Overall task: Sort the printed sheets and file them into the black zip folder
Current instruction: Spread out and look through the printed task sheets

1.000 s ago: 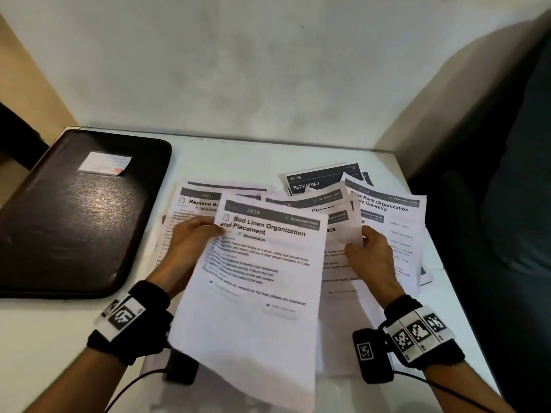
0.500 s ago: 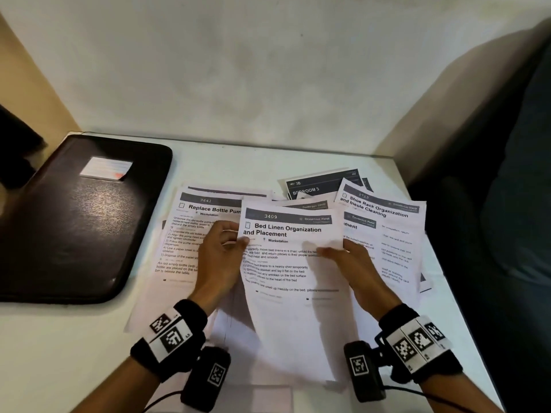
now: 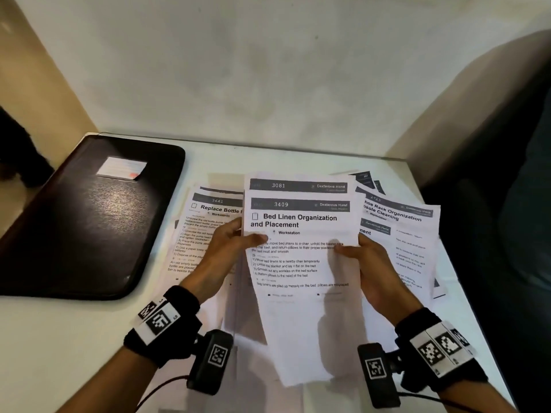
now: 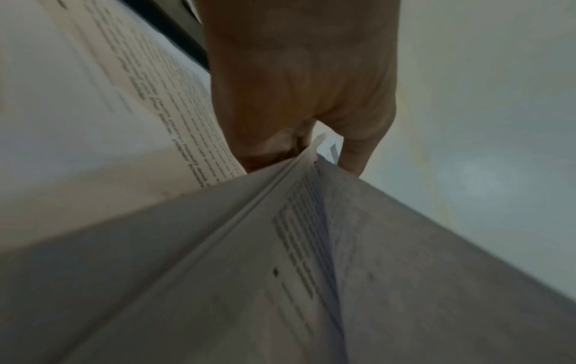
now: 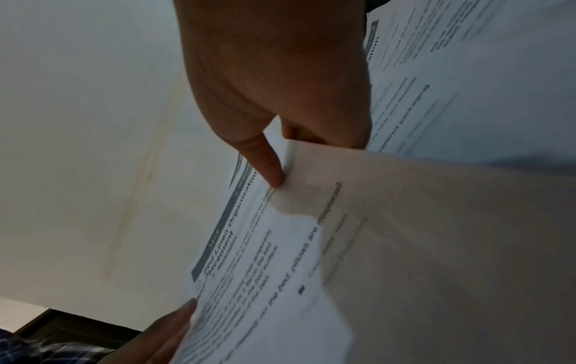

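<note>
Both hands hold a small raised stack of printed sheets (image 3: 301, 263) above the table's middle. Its top sheet reads "Bed Linen Organization and Placement"; the header of sheet 3081 (image 3: 298, 185) shows behind it. My left hand (image 3: 235, 242) pinches the stack's left edge (image 4: 299, 172), thumb on the front. My right hand (image 3: 357, 254) pinches the right edge, thumb on the print (image 5: 271, 172). The black zip folder (image 3: 89, 216) lies closed at the left with a white label card (image 3: 122, 167) on its cover.
More printed sheets lie spread on the white table (image 3: 59, 338): "Replace Bottle" (image 3: 205, 231) to the left of the stack, "Shoe Rack Organization" (image 3: 411, 242) to the right, dark-headed cards (image 3: 365, 180) behind. A wall stands close behind; a dark chair (image 3: 507, 204) is at the right.
The bed-linen sheet has swung from tilted to nearly upright, squared over sheet 3081. Both hands moved inward and up, thumbs now on its front edges.
</note>
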